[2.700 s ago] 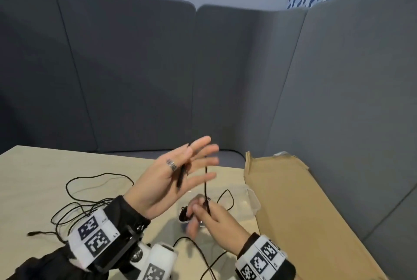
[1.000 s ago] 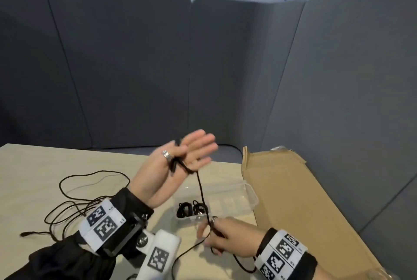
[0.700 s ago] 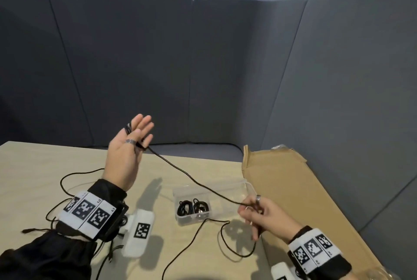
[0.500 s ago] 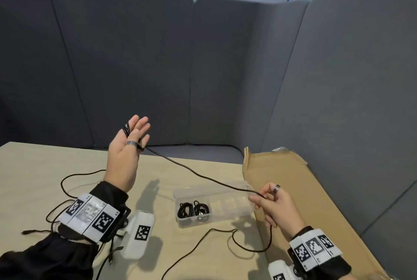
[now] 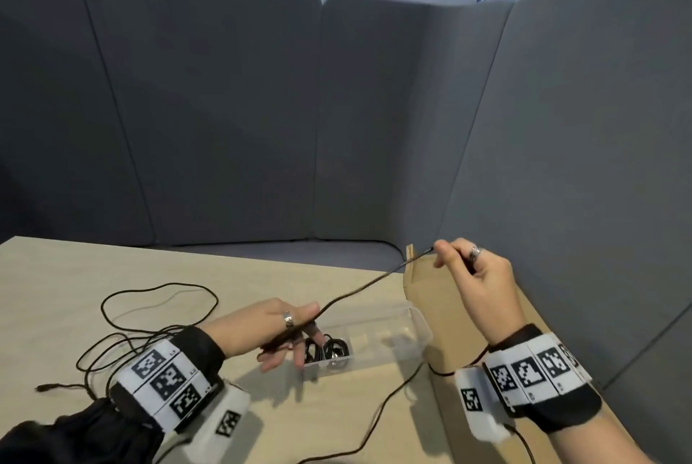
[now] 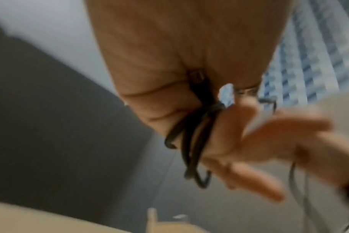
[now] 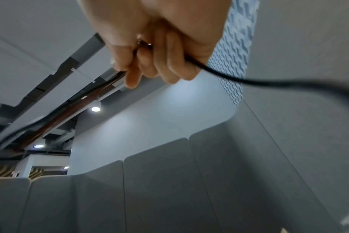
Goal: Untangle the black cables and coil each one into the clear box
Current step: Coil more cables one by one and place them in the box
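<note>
Setting: grey padded panels wall in our pale wooden table (image 5: 75, 276).
Cable: we stretch one black cable (image 5: 359, 289) taut between both hands, above the table's far right part; its slack trails to the near edge.
Left hand (image 5: 269, 329): from the head view our fingers lie nearly straight over the clear box (image 5: 397, 336); only the blurred left wrist view shows cable loops (image 6: 191, 141) wound around them.
Right hand (image 5: 475, 284): raised over the cardboard sheet (image 5: 449, 317) at the right edge; the right wrist view shows our curled fingers (image 7: 149, 63) gripping the cable.
Box: two coiled cables (image 5: 327, 349) sit in its left end.
Tangle: loose cables (image 5: 123, 329) lie at the left.
</note>
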{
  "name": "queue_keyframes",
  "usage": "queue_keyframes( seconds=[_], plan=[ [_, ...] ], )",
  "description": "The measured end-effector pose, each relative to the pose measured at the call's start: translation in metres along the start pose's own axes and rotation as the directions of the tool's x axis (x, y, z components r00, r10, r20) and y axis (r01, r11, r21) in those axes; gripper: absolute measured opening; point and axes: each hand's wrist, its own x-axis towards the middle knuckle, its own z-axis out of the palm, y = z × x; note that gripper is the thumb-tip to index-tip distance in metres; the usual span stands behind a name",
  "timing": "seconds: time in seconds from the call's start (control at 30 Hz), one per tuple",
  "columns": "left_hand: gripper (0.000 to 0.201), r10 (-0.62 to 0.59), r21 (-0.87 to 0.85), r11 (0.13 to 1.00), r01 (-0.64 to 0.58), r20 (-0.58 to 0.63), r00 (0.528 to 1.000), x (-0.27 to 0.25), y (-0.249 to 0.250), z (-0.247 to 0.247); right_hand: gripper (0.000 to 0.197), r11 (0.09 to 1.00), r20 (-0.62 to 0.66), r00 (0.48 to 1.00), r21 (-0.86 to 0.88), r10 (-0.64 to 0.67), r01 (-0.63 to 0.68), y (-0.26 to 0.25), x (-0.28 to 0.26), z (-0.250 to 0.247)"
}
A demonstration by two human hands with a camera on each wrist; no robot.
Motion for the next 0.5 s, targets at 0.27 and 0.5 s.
queue_keyframes(
  seconds=[0.27,0.5],
  plan=[
    [0.035,0.558,-0.813,0.354,-0.462,-0.213,0.802,-0.01,0.045,0.009,0.036,0.951,0.662,0.701,-0.301,0.265,-0.076,0.024,-0.018,0.046],
    [0.051,0.243,-0.264,0.837,-0.48,-0.606,0.758,0.008,0.032,-0.005,0.013,0.999,0.934,0.355,-0.043,0.044,-0.012,-0.026,-0.082,0.061]
  ],
)
